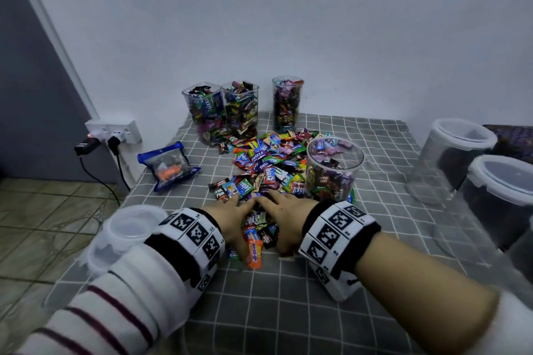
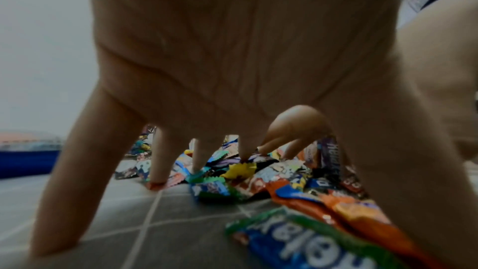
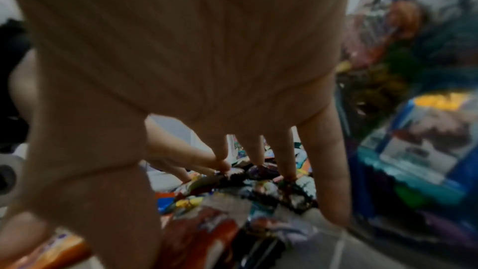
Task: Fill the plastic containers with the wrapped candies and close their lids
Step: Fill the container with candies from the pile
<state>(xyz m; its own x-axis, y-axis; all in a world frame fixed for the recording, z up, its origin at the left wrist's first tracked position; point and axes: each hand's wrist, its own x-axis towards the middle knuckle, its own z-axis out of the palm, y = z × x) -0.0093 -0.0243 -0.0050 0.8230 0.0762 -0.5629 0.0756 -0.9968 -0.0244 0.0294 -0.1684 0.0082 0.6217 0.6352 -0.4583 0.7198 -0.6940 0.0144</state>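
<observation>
A heap of wrapped candies (image 1: 268,158) lies mid-table on the grey checked cloth (image 1: 288,311). My left hand (image 1: 233,219) and right hand (image 1: 285,216) stand side by side at its near edge, fingers straight and spread, their tips pressing on candies. A small clump of candies (image 1: 259,230) sits between the two palms, with an orange Mentos wrapper (image 1: 255,251) nearest me. The wrist views show the left fingers (image 2: 157,161) and right fingers (image 3: 284,156) down on wrappers (image 2: 245,173). A round clear container (image 1: 334,170), partly filled and lidless, stands just right of my right hand.
Three full open containers (image 1: 242,106) line the back wall. Two empty lidded tubs (image 1: 501,199) stand at the right edge. Clear lids or tubs (image 1: 129,228) sit by my left wrist. A blue zip bag (image 1: 168,164) lies at the left, with a wall socket (image 1: 114,131) beyond.
</observation>
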